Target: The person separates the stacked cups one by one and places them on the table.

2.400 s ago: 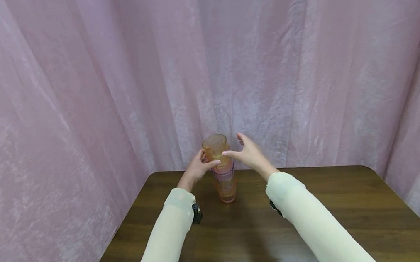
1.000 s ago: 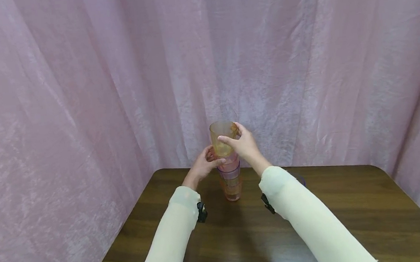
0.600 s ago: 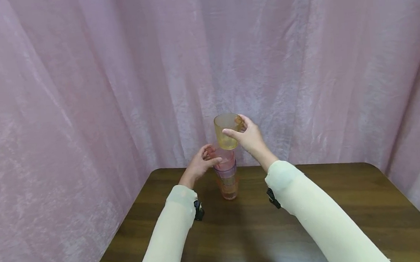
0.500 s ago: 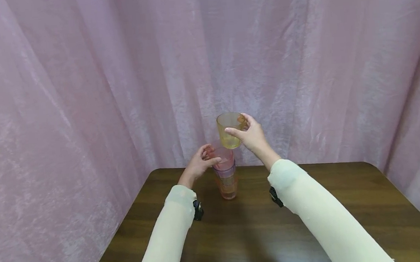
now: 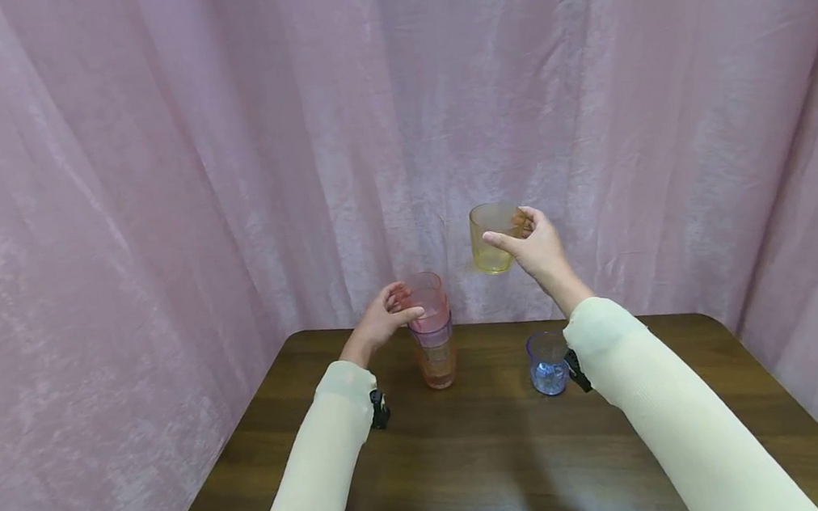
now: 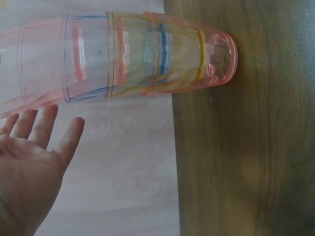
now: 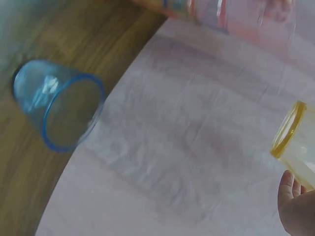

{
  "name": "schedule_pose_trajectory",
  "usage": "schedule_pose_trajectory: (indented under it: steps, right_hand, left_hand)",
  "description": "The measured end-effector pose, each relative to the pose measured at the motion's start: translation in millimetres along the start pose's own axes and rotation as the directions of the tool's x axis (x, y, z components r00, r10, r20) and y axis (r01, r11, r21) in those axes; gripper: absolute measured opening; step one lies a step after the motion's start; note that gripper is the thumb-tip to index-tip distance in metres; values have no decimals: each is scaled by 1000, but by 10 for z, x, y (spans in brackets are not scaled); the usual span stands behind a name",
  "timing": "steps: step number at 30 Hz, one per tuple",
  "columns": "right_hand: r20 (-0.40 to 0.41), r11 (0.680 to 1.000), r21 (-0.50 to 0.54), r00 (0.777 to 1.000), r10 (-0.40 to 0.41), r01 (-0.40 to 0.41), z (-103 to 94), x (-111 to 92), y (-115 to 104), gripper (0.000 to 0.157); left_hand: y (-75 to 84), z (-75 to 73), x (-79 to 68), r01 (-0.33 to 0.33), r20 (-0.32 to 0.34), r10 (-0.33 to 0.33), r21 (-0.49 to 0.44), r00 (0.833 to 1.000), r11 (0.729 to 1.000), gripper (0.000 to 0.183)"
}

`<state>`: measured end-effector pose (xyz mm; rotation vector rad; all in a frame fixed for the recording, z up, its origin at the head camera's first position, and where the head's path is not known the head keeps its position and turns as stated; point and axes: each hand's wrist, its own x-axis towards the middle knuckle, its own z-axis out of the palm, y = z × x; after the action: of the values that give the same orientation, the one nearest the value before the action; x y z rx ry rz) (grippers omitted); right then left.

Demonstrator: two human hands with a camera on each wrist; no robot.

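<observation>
In the head view my right hand [image 5: 542, 253] grips a yellow transparent cup [image 5: 490, 240], thumb in front and fingers behind, raised well above the table. The right wrist view shows that cup's base [image 7: 290, 130] at its right edge. My left hand [image 5: 380, 320] is beside a tall stack of nested transparent cups [image 5: 437, 358], near the pink cup [image 5: 424, 289] on top. From the left wrist view, the fingers are extended at the pink cup's side, and the thumb [image 6: 73, 135] stands apart from it. Pink, purple-blue and yellow cups show in the stack.
A blue transparent cup [image 5: 549, 373] stands upright on the brown wooden table [image 5: 463, 462], beneath my right forearm and right of the stack. Pink curtains [image 5: 300, 176] hang behind the table and at both sides.
My right hand took hold of the yellow cup, lifted it off the stack, and carried it up and right. The blue cup came into view from behind the right sleeve. The left hand stayed by the stack.
</observation>
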<state>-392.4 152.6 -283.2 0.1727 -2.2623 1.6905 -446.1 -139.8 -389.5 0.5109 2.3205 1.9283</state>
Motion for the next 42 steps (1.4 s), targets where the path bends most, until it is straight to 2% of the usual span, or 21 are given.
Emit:
schedule_pose_trajectory:
  steps: [10,21,35,42]
  right_hand:
    - [-50,997,-45,997,59,-61,-431,-41,107,112]
    - [-103,993,-68,990,92,-100,-800,-164,392,112]
    - [-163,984,-68,975,152,-165,-994,-275,796,109]
    - [-138,978,-65,972,190,-201,-1051,-397,1069,111]
  left_hand:
    - [18,-35,-11,21,-6,-21,30,1000,999,74]
    - [-51,-26,50,5,-6,-4,25,1000,1000,76]
    - [-111,-114,64,-13,-10,13,-5,1000,1000,75]
    - [-109,-172,71,-11,-14,11,14,1000,1000,74]
